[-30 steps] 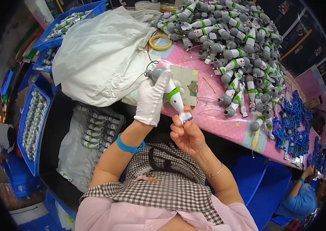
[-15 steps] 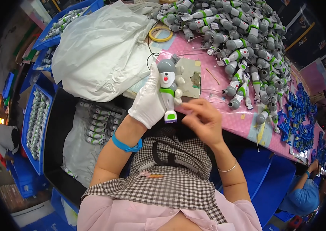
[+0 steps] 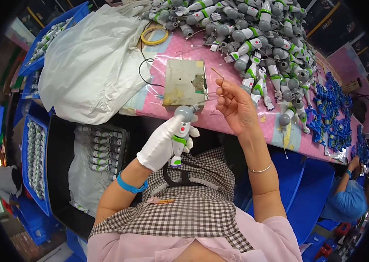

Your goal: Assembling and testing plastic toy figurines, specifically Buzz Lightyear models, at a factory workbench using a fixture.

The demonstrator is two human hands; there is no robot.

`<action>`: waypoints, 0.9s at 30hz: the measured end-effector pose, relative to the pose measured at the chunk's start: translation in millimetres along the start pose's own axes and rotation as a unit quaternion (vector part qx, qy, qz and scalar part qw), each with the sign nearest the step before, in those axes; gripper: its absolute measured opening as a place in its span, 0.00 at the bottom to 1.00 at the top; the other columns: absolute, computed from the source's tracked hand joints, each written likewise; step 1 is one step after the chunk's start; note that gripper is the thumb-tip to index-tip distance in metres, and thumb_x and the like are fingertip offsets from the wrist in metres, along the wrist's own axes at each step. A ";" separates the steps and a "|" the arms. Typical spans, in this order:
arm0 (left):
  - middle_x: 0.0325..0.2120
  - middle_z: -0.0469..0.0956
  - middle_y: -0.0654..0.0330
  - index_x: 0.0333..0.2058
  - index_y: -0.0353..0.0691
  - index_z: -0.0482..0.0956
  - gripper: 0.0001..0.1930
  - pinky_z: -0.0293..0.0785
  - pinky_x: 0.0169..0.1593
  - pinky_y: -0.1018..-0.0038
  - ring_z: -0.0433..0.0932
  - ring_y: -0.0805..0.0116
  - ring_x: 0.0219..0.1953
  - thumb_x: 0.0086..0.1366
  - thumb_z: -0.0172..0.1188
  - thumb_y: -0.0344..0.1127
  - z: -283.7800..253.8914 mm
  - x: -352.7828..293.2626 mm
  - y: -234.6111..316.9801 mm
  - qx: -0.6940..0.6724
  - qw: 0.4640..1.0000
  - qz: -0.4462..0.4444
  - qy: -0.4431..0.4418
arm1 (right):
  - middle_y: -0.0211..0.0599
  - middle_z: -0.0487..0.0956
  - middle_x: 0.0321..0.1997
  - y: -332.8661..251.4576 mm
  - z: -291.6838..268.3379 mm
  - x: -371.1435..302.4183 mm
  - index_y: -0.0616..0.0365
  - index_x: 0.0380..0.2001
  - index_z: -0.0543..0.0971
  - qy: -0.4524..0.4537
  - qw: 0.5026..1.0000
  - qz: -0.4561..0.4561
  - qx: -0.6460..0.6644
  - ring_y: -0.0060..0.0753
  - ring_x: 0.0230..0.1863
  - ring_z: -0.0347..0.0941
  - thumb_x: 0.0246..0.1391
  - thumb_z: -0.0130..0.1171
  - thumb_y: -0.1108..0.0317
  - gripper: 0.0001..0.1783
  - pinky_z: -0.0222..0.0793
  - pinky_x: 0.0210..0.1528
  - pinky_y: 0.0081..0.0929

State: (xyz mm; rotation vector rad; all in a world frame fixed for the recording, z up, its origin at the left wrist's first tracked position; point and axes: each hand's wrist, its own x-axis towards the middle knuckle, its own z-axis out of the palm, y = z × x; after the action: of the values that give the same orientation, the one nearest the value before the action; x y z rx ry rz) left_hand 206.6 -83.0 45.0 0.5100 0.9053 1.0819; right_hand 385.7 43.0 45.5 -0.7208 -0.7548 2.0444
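Observation:
In my gloved left hand (image 3: 160, 146) is a toy robot arm (image 3: 178, 140), white and grey with green trim and red buttons. Its grey ball-shaped end points away from me, and the purple-rimmed end hangs toward my apron. My bare right hand (image 3: 239, 107) is raised over the table's near edge, thumb and fingertips pinched at the lower end of a thin tan stick (image 3: 217, 73). A fine wire (image 3: 208, 101) runs from the grey end of the toy arm toward my right fingers; whether they touch it is unclear.
Beyond my hands sits a flat metal box (image 3: 180, 81) with a black cable. A heap of toy arms (image 3: 263, 48) covers the far right, beside blue parts (image 3: 335, 118). Yellow tape (image 3: 154, 36) and white sheeting (image 3: 84, 65) lie left; a black bin (image 3: 60, 161) holds rows of arms.
My left hand has drawn the toy arm lower, closer to my body. My right hand has moved up from beside it to the stick on the table. The whole view has shifted.

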 end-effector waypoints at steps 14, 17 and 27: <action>0.36 0.74 0.59 0.45 0.36 0.69 0.15 0.76 0.41 0.73 0.76 0.71 0.35 0.65 0.54 0.40 -7.2 21.9 21.7 0.003 0.999 0.039 0.037 | 0.22 0.73 0.20 -11.2 -1.8 49.0 0.61 0.25 0.78 -0.078 0.835 -0.011 -0.545 0.09 0.19 0.59 0.51 0.51 0.67 0.10 0.51 0.19 0.13; 0.36 0.75 0.59 0.44 0.35 0.69 0.15 0.76 0.42 0.72 0.77 0.71 0.35 0.65 0.55 0.39 -7.8 24.5 24.0 -0.046 0.998 0.037 0.015 | 0.22 0.73 0.20 -17.6 -5.7 61.9 0.59 0.24 0.78 -0.151 0.836 0.039 -0.526 0.10 0.18 0.59 0.51 0.51 0.68 0.09 0.53 0.19 0.13; 0.34 0.76 0.57 0.43 0.34 0.70 0.15 0.78 0.40 0.72 0.78 0.69 0.33 0.64 0.56 0.39 -6.3 29.7 21.7 -0.046 0.997 0.049 0.021 | 0.25 0.74 0.19 -11.7 -4.3 58.4 0.61 0.22 0.77 -0.079 0.827 0.053 -0.554 0.14 0.17 0.62 0.48 0.52 0.64 0.11 0.58 0.20 0.17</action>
State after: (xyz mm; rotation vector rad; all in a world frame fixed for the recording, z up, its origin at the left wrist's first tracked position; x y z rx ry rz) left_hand 195.1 -47.5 46.5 0.4602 0.8708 1.2223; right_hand 365.4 98.7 38.4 -1.2199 -2.0969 1.6111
